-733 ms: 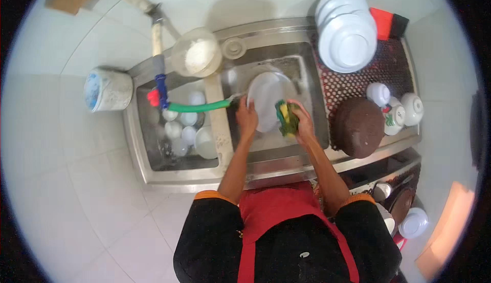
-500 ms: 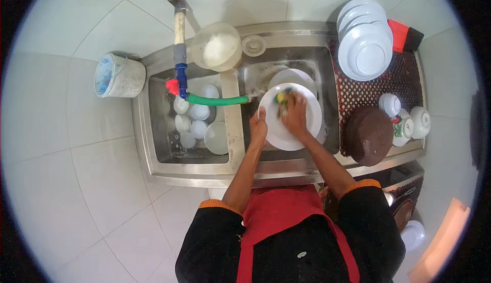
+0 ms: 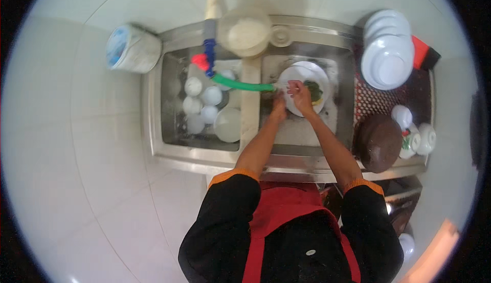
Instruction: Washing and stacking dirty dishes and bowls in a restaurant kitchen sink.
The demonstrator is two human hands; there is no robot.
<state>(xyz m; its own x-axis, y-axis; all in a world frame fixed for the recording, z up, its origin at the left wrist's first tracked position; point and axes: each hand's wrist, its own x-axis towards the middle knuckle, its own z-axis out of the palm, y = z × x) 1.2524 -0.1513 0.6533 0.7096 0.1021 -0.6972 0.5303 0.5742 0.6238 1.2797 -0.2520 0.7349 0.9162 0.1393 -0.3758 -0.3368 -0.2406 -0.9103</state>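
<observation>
Two overlapping white plates (image 3: pixel 297 74) lie in the right sink basin. A green and yellow scrubbing sponge (image 3: pixel 313 89) rests on the upper one. My right hand (image 3: pixel 300 98) is above this plate, left of the sponge, with fingers apart and holding nothing visible. Close to the plate's left edge is my left hand (image 3: pixel 279 108), just below the mouth of the green hose (image 3: pixel 243 83). Its fingers are blurred, so their grip is unclear.
White bowls and cups (image 3: pixel 211 95) sit in the left basin. A cloudy plastic tub (image 3: pixel 245 35) stands behind the divider. White plates (image 3: pixel 387 63) are stacked on the perforated rack at right, near a brown round object (image 3: pixel 378 144) and upturned bowls (image 3: pixel 426 138). A bucket (image 3: pixel 140 50) stands at left.
The plate has gone from my left hand's grip down into the basin. My right hand has let go of the sponge, and both hands have come together near the hose mouth. The view has shifted.
</observation>
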